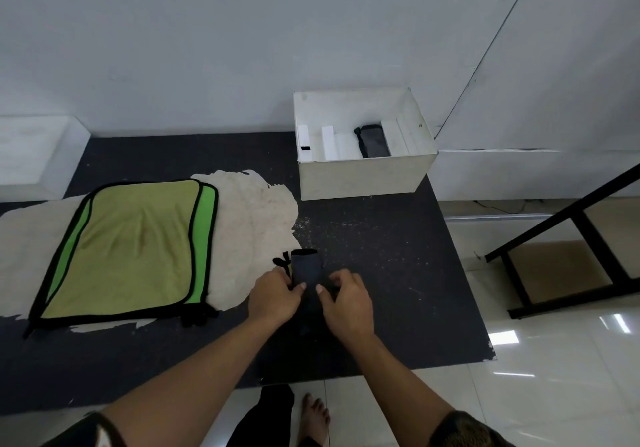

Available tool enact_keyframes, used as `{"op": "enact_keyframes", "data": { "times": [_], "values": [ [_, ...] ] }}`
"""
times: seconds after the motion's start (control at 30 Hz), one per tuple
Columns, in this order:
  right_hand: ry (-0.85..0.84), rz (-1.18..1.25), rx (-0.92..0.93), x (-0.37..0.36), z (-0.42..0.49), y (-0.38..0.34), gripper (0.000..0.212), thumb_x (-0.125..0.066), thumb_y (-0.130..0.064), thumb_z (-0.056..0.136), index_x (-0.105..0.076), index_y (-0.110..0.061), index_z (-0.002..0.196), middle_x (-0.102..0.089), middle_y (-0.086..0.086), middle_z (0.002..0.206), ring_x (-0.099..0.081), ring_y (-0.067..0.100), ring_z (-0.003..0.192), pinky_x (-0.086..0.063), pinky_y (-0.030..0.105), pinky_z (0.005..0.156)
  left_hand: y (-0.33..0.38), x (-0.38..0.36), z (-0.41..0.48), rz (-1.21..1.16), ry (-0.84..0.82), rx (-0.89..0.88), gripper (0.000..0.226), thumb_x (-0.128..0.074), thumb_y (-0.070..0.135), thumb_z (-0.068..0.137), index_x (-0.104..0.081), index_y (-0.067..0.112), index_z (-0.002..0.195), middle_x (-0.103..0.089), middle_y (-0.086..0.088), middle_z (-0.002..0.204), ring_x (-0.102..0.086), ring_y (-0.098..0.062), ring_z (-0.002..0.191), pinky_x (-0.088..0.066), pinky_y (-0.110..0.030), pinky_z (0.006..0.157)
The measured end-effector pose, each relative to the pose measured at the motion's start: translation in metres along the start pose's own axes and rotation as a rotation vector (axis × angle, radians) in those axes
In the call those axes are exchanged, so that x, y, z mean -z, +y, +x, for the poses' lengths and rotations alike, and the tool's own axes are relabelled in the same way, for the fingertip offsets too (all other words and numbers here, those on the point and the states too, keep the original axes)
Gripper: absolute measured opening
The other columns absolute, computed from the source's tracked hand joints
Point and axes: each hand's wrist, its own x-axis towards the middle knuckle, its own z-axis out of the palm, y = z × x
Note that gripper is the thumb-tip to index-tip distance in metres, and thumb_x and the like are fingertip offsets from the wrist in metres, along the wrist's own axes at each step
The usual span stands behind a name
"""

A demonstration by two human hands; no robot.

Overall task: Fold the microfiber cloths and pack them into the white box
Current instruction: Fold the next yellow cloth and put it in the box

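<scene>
— Where is the dark cloth (304,268)?
— On the desk (381,239), folded narrow, apart from the white box (363,178). My left hand (273,297) and my right hand (348,301) grasp its near end with curled fingers (300,287).

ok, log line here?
step: folding | left hand, right hand: pinch dark cloth | white box: one folded cloth inside | green cloths: flat

Box (360,176) back right on table (381,239), folded cloth (374,142) inside, spread cloths (138,249) left, narrow cloth (305,266) nearest.
</scene>
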Motion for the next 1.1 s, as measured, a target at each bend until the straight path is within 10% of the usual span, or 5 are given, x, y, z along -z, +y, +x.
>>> {"op": "enact_keyframes", "data": {
  "times": [0.57,1.1],
  "values": [
    [-0.186,0.080,-0.260,-0.019,0.022,-0.019,0.043,-0.067,-0.035,0.088,-0.061,-0.014,0.125,-0.067,0.006,0.119,-0.062,0.023,0.109,-0.049,0.029,0.088,0.000,0.009,-0.003,-0.059,-0.157,0.016,0.017,-0.062,0.034,0.090,-0.062,0.017,0.091,-0.068,-0.003,0.096,-0.062,-0.023,0.095,-0.049,-0.031,0.082],
    [-0.213,-0.039,-0.238,-0.017,0.018,-0.016,0.037,-0.069,-0.029,0.087,-0.060,-0.012,0.119,-0.066,0.006,0.114,-0.063,0.020,0.099,-0.042,0.024,0.069,0.009,0.012,-0.010,0.050,-0.221,0.058,0.017,-0.053,0.013,0.076,-0.046,0.017,0.061,-0.060,-0.003,0.076,-0.064,-0.026,0.085,-0.041,-0.027,0.060]
  ]
}}
